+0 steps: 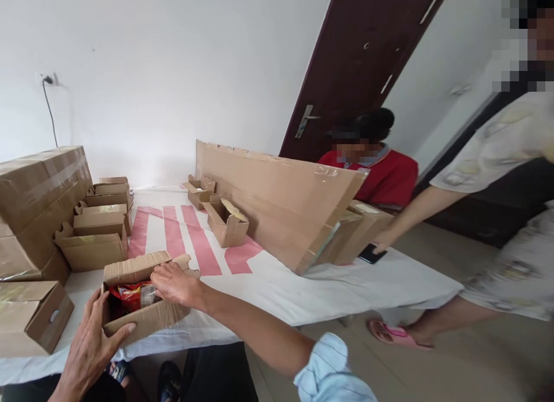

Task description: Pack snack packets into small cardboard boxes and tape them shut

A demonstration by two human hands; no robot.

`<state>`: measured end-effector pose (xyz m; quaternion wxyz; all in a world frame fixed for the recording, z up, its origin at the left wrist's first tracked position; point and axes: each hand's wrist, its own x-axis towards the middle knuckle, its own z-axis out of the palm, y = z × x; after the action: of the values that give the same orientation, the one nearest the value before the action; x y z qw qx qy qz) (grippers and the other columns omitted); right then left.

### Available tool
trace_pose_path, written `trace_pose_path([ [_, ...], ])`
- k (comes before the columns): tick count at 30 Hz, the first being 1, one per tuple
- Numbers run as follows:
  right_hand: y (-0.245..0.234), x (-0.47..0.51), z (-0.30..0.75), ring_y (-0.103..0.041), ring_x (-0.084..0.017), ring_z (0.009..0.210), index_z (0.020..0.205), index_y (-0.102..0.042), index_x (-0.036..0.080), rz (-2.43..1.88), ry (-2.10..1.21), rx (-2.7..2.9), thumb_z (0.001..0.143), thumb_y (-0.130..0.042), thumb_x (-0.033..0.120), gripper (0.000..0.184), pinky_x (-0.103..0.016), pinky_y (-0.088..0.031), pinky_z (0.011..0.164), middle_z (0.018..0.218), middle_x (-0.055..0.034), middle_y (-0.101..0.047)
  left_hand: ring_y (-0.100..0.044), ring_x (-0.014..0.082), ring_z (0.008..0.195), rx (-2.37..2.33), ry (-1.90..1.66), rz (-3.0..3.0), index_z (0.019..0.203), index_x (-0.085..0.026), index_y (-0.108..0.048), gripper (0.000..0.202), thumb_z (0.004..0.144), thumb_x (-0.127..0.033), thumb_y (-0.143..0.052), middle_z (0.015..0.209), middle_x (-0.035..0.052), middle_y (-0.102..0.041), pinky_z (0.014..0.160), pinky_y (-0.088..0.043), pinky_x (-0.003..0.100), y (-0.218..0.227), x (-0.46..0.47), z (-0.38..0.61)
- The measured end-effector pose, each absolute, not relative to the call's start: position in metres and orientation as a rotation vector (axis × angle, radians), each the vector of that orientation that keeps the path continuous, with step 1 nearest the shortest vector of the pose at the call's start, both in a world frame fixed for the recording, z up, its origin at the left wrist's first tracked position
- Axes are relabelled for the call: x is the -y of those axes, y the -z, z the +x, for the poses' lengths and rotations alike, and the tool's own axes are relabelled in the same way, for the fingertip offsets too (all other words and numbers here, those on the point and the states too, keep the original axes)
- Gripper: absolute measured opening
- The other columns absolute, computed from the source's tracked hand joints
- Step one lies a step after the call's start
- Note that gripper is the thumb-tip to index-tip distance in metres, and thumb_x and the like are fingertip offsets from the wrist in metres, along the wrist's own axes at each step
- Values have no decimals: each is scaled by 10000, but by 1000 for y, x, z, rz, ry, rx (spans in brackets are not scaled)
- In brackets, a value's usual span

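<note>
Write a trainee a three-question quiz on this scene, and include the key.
1. True or false: the left hand does not touch the box under the right hand.
2. Which colour stands out most on the packet inside that box? A) Green B) Red C) Blue
3. Fill in: the standing person's hand is at a ____ phone.

Key: 1. False; it grips the box's near left corner. 2. B. 3. Black.

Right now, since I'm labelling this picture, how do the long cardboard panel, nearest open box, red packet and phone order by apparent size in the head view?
1. Long cardboard panel
2. Nearest open box
3. Red packet, partly covered
4. Phone, also partly covered
</note>
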<state>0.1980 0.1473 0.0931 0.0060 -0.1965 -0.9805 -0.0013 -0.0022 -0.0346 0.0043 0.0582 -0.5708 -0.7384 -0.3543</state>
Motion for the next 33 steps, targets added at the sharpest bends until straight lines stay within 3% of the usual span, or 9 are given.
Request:
trace_pose_path([
  [5,-100,-156,189,-778,-311,995,980,-810,125,-695,-23,3182,927,-745,164,93,-384,-575,829,1054,-167,-825,-633,439,1409,2270,1117,-1722,1475,-228,-570,799,861,-724,-697,1627,189,-514,1063,-630,610,-4,32,-5],
  [12,-97,-152,202,-787,-329,1079,1067,-833,132,-677,-98,3100,1023,-674,220,187,-381,-537,883,1114,-197,-828,-540,440,1511,2304,1317,-1740,1593,-210,-458,945,815,-637,-784,1645,209,-492,1192,-526,638,-5,30,-1],
  [15,-95,-150,208,-786,-320,1063,1090,-829,158,-662,-152,3057,1050,-645,240,206,-373,-515,874,1089,-177,-833,-511,452,1531,2329,1371,-1715,1608,-211,-444,994,777,-605,-819,1650,213,-488,1218,-488,653,-6,32,6],
  [21,-102,-149,211,-764,-260,897,926,-820,199,-668,-282,2974,1054,-651,287,230,-321,-432,760,924,-103,-829,-490,434,1545,2398,1399,-1704,1620,-190,-424,1059,738,-575,-865,1647,217,-476,1250,-456,611,-12,33,12],
  [29,-133,-170,227,-626,-184,722,805,-798,226,-618,-585,2691,987,-643,276,244,-307,-338,693,792,-35,-767,-478,438,1543,2401,1448,-1719,1639,-173,-383,1127,724,-594,-890,1625,240,-482,1282,-390,648,-13,33,11],
  [33,-150,-189,239,-427,-126,587,607,-608,206,-478,-797,2526,942,-617,369,373,-292,-268,607,602,24,-543,-468,431,1555,2368,1458,-1756,1644,-199,-393,1105,744,-612,-882,1647,225,-467,1280,-399,641,-13,33,15],
])
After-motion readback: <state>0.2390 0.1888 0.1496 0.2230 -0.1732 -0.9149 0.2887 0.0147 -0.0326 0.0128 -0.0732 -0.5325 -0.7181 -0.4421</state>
